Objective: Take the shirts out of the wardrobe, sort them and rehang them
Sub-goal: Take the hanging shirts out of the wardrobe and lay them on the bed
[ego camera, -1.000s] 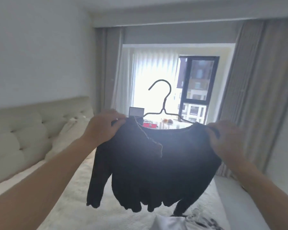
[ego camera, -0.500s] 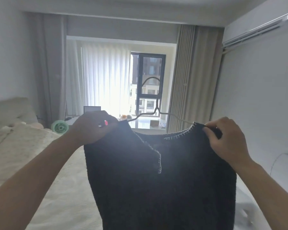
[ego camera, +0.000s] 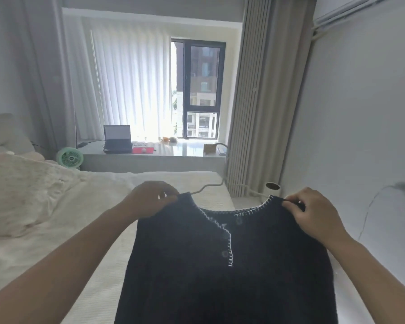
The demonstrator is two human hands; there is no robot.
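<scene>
Far left, a small mint-green round fan (ego camera: 69, 158) stands beside the pale bed (ego camera: 56, 230), and an open dark laptop (ego camera: 117, 139) sits on the grey window ledge (ego camera: 173, 157) beyond. My left hand (ego camera: 147, 199) pinches the left shoulder of the dark knitted button-front top with white blanket-stitch edging (ego camera: 232, 265), thumb and fingertips pressed on the fabric edge. The top hangs between my hands over the near part of the bed, its neckline open toward me. A pale thin hanger (ego camera: 220, 178) is threaded through the neck, its hook rising behind toward the beige curtain (ego camera: 255, 101). My right hand (ego camera: 313, 213) pinches the right shoulder the same way, fingers curled on the knit. I judge this is the rehanging step: I am settling the top square on the hanger. Next I need to free one hand for the hook and carry it to the wardrobe, which is out of sight. A small dark-rimmed cup (ego camera: 272, 186) stands far right; I cannot tell what it holds.
</scene>
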